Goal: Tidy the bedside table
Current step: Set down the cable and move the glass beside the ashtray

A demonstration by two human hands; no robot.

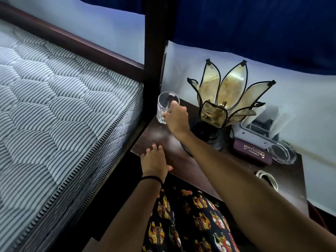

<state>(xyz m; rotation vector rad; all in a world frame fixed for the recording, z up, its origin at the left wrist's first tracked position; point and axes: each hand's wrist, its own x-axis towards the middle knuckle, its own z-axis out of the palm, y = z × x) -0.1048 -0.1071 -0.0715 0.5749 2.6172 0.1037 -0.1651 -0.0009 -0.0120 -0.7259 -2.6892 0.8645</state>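
The dark wooden bedside table [200,171] stands beside the bed. My right hand [177,118] grips a clear drinking glass [166,106] at the table's far left corner, next to the bed post; whether its base rests on the wood I cannot tell. My left hand [154,160] lies flat on the table's front left edge, fingers spread, holding nothing. A lotus-shaped lamp [225,99] with amber petals stands at the back. To its right lie a maroon spectacle case [253,153], a glass ashtray [282,151] and a coiled white cable [268,179].
A grey plastic holder [260,130] sits against the wall behind the spectacle case. The striped mattress [63,115] fills the left, with the dark bed post [154,51] rising between bed and table. Blue curtain [254,24] hangs above.
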